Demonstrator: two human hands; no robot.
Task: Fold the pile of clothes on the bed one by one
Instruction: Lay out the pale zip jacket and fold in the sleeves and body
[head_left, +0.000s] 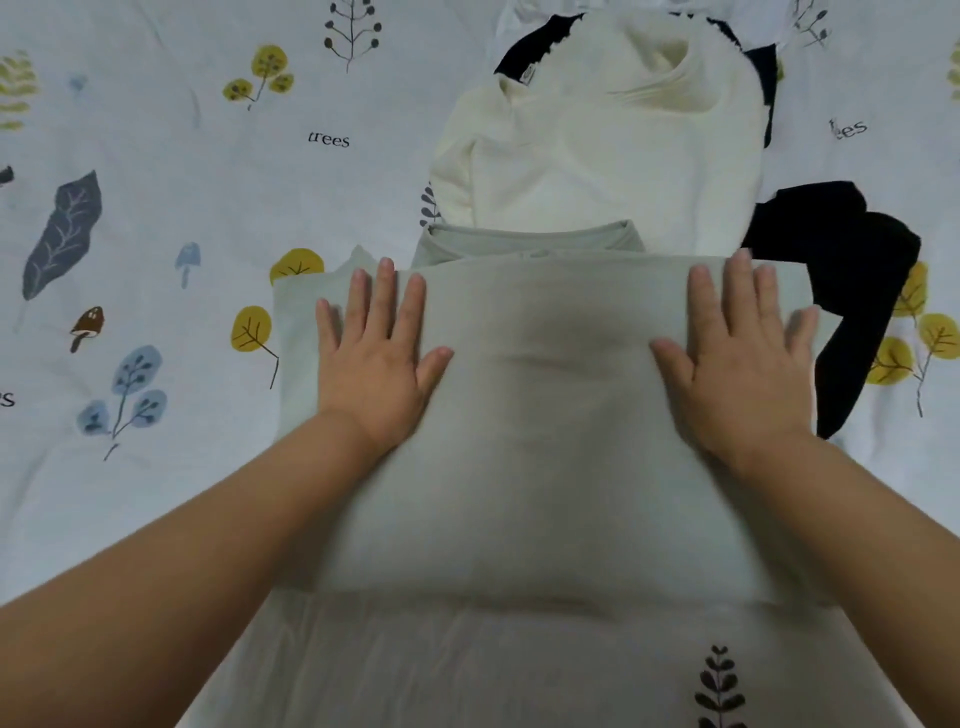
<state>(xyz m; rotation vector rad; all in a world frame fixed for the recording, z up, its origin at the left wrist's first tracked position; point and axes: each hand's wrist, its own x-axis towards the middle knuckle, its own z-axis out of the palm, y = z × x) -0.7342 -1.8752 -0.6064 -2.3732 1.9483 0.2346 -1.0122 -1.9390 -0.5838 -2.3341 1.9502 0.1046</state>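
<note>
Bedsheet (156, 218): white ground; printed leaves and trees in mustard yellow, slate blue and dark grey; a small brown mushroom; the word "trees" in dark script.
Folded garment (540, 415): plain pale grey-green, no pattern.
Top beyond the folded garment (597, 150): plain cream, no pattern.
Clothing right of the cream top (852, 291): solid black, more black showing behind the cream top.

Left hand (382, 358), right hand (737, 358) flat on grey garment (540, 415).

Both arms reach forward — left hand (382, 358) and right hand (737, 358) flat, fingers spread.
</note>
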